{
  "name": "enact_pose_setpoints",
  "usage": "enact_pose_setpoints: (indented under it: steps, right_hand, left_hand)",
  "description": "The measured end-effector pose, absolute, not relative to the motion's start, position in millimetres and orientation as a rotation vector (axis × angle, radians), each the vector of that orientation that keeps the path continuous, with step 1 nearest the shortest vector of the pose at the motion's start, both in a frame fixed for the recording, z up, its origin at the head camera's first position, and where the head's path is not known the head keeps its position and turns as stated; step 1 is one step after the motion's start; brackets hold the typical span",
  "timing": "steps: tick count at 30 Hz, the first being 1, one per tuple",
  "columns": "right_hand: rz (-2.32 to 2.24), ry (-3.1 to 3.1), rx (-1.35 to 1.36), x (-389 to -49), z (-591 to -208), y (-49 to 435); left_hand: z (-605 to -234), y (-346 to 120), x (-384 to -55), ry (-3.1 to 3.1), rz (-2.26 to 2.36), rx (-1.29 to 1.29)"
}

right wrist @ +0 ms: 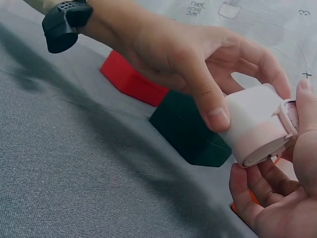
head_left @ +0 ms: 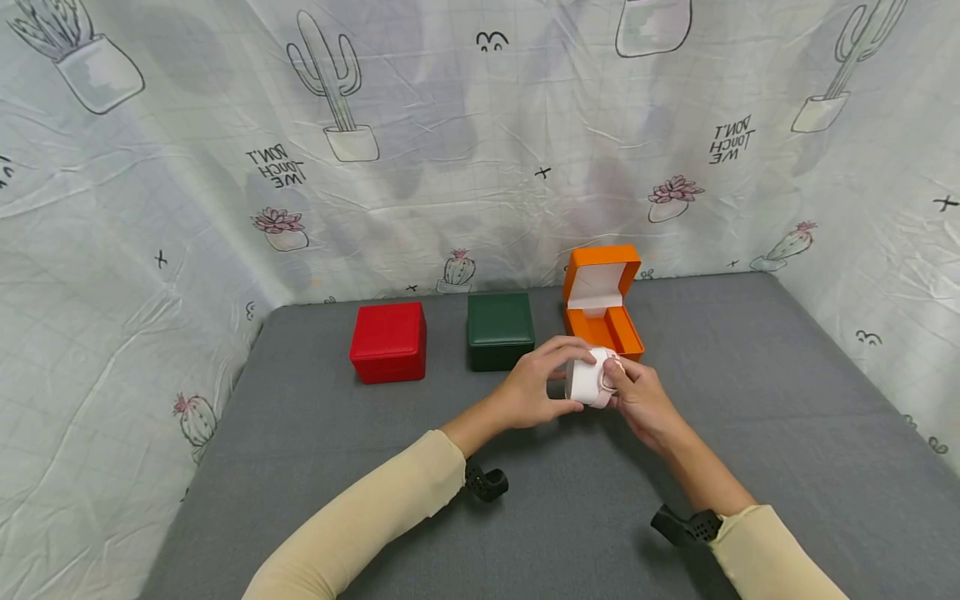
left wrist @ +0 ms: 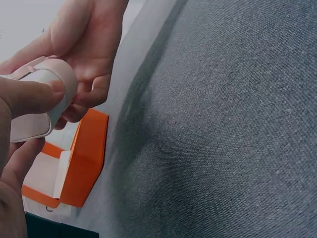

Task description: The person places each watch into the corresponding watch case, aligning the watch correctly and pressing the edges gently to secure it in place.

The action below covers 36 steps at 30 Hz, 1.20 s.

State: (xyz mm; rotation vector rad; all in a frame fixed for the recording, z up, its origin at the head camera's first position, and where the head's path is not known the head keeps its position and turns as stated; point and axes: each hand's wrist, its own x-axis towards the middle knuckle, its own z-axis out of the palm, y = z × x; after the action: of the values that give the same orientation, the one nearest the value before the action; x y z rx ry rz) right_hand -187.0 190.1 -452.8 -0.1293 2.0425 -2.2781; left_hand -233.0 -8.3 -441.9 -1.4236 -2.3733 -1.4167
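Note:
A wristwatch (right wrist: 291,115) with a pale pink strap is wrapped around a white watch pillow (right wrist: 251,106). My left hand (head_left: 534,385) grips the pillow by its end, thumb on one side and fingers on the other. From the right, my right hand (head_left: 645,407) holds the watch and strap, its thumb at the watch face. Both hands are raised over the table in front of an orange watch box (head_left: 606,253), whose lid stands up. Inside that box a white lid lining and an orange divider show.
A closed dark green box (head_left: 500,329) stands left of the orange one, and a closed red box (head_left: 388,342) farther left. Grey cloth (head_left: 337,483) covers the table. Behind hangs a white curtain (head_left: 450,125) with cactus drawings.

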Motion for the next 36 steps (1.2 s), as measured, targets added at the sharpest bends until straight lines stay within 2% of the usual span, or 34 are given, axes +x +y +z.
enact_pose_setpoints:
  steps: [20,27,36]
  right_hand:
    - [-2.078,2.227,-0.158,-189,-452,194]
    - [-1.951,2.25,-0.086,-191,-448,192]
    - [-2.133,1.848,-0.127,-190,-435,202]
  left_hand:
    - [-434,-7,-236,-2.46,-1.188,-1.521]
    - [-437,-7,-240,-2.546,-1.391,-1.41]
    - [-429,-15,-241,-2.481,-1.528,-1.373]
